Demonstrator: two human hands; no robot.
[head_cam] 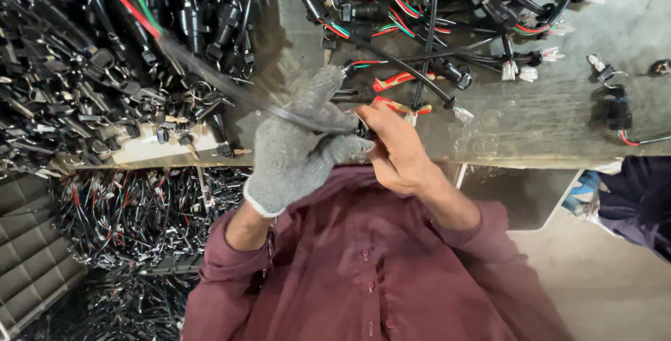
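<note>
My left hand (297,149), in a grey knit glove, grips a black cable (210,75) that runs blurred up and to the left over the table. My bare right hand (395,149) pinches the cable's small black end piece (363,131) right against the glove's fingers. Both hands are held close together at the near edge of the grey worktable (545,117), just above my maroon shirt. The end piece is mostly hidden by the fingers.
A heap of black connectors and keys (77,82) fills the table's left. Black harnesses with red and green wires (419,5) lie at the top. A bin of wires (133,215) and a grey crate (28,257) sit lower left. Another person's dark sleeve (639,198) is at right.
</note>
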